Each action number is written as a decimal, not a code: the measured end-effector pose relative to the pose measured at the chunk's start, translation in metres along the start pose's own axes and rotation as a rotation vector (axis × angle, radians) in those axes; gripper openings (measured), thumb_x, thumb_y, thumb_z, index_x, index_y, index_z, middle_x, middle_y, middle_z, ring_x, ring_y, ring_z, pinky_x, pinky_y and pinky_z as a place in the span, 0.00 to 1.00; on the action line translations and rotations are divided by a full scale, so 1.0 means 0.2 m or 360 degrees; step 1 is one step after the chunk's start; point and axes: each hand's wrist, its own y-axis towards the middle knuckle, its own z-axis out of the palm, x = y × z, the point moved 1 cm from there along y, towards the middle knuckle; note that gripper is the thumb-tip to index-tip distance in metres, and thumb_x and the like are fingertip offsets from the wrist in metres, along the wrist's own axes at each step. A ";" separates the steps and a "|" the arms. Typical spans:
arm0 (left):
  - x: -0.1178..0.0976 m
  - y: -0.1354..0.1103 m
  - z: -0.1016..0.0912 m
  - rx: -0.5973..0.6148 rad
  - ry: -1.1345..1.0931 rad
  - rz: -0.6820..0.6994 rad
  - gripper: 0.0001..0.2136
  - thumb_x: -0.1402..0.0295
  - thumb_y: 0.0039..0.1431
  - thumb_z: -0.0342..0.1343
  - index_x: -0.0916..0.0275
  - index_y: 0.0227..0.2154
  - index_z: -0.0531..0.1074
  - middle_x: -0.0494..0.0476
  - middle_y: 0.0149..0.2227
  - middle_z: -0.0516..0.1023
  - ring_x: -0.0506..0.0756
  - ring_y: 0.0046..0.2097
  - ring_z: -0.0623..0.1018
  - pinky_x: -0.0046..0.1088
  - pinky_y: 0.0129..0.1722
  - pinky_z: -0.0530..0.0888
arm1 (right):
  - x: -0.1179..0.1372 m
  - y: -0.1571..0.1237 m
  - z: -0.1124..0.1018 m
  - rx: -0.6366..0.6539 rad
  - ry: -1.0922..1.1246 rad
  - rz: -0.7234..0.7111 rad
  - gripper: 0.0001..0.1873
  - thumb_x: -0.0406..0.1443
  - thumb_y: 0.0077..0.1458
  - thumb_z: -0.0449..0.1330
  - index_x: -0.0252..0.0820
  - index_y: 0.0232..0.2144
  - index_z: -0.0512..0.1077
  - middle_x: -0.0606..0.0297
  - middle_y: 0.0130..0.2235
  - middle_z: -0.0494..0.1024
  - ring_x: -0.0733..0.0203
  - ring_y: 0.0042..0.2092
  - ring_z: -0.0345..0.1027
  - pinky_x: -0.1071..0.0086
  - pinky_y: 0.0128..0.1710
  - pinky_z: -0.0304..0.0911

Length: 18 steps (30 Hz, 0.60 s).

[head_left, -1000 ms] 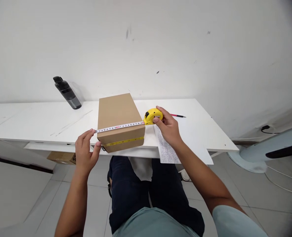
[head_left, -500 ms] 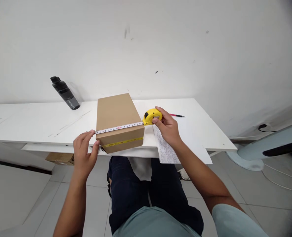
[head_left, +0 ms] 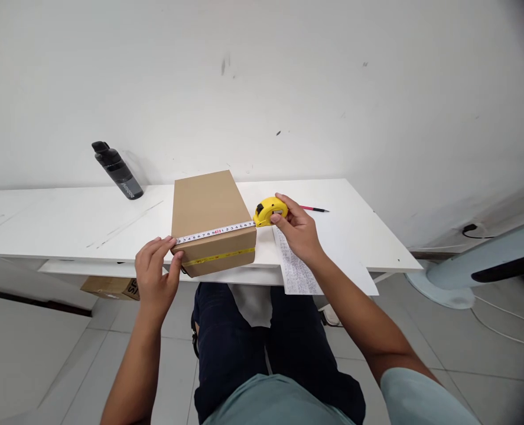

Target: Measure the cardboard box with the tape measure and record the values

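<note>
A brown cardboard box [head_left: 204, 200] sits at the front of the white table, a strip of yellow tape round its near side. Across its top lies the pulled-out blade [head_left: 215, 232] of a tape measure [head_left: 267, 208] with a yellow case. My right hand [head_left: 300, 233] grips that case just off the box's right edge, thumb in front. At the left front corner, the fingertips of my left hand [head_left: 156, 274] hold the blade's end against the box, while the thumb presses its near side. Those fingertips cover the tip of the blade.
Under my right forearm a sheet of paper with writing [head_left: 328, 260] hangs over the table's front edge. Behind that hand lies a red and black pen [head_left: 315, 208]. A dark bottle [head_left: 119, 171] stands at the back left. Below the table is another carton [head_left: 111, 287].
My left fingertips have moved slightly right, onto the box's corner and over the blade's end. The tape measure's case has shifted a little left with my right hand.
</note>
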 end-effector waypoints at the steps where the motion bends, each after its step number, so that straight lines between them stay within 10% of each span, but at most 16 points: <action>1: 0.01 0.00 0.00 -0.0030 0.0018 0.0024 0.12 0.67 0.66 0.61 0.57 0.51 0.76 0.61 0.49 0.82 0.60 0.55 0.80 0.44 0.59 0.74 | 0.00 0.00 0.00 0.0004 0.0007 0.0004 0.32 0.54 0.55 0.69 0.53 0.58 0.76 0.62 0.51 0.79 0.58 0.44 0.73 0.57 0.52 0.72; 6: -0.03 0.01 -0.14 -0.0227 0.0125 0.0385 0.14 0.77 0.57 0.68 0.55 0.44 0.77 0.54 0.39 0.83 0.57 0.46 0.82 0.47 0.59 0.74 | 0.09 -0.05 -0.02 -0.0125 0.0124 0.0009 0.30 0.53 0.53 0.71 0.51 0.55 0.78 0.60 0.52 0.80 0.54 0.48 0.76 0.56 0.52 0.75; 12: -0.39 -0.13 -0.25 -0.0005 -0.0289 0.0431 0.13 0.79 0.56 0.67 0.56 0.39 0.75 0.48 0.31 0.82 0.52 0.40 0.79 0.42 0.70 0.66 | 0.25 -0.48 -0.08 -0.0017 0.0386 0.0052 0.22 0.43 0.49 0.77 0.55 0.47 0.82 0.63 0.42 0.81 0.59 0.38 0.76 0.68 0.34 0.76; 18: -0.75 -0.42 -0.01 0.0059 -0.0878 0.0180 0.22 0.75 0.60 0.66 0.52 0.54 0.70 0.46 0.31 0.84 0.52 0.34 0.81 0.42 0.63 0.74 | 0.12 -0.93 0.00 -0.0198 0.0801 0.1115 0.25 0.50 0.43 0.78 0.49 0.42 0.80 0.64 0.36 0.80 0.64 0.30 0.71 0.73 0.25 0.68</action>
